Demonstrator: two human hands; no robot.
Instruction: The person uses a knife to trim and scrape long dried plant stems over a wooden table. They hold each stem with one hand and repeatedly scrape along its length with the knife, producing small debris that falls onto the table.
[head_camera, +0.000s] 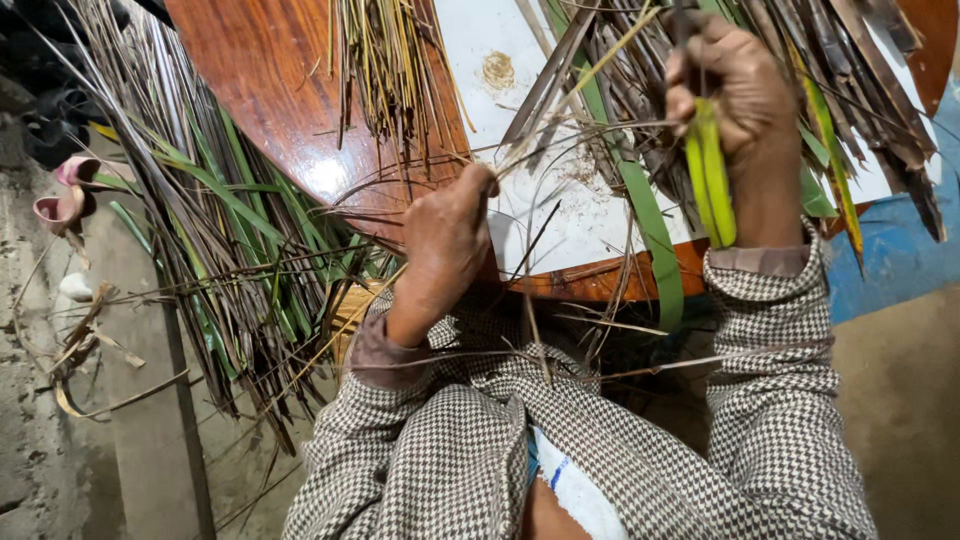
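Note:
My left hand (448, 240) pinches a thin pale leaf rib (560, 110) between thumb and fingers, just above the edge of a round wooden table (270, 90). The rib runs up and to the right toward my right hand (735, 95). That hand is closed around a yellow-green palm leaf strip (710, 175), which hangs down over my wrist, and something dark sticks up from the fist, too hidden to tell what. Both sleeves are brown-and-white houndstooth.
A heap of dry and green palm leaves (800, 90) covers the table's right side over a white sheet (560, 215). A bundle of stripped ribs (385, 60) lies at the top. More leaves (220, 250) hang off the left edge. Pink sandals (70, 190) sit on the concrete floor.

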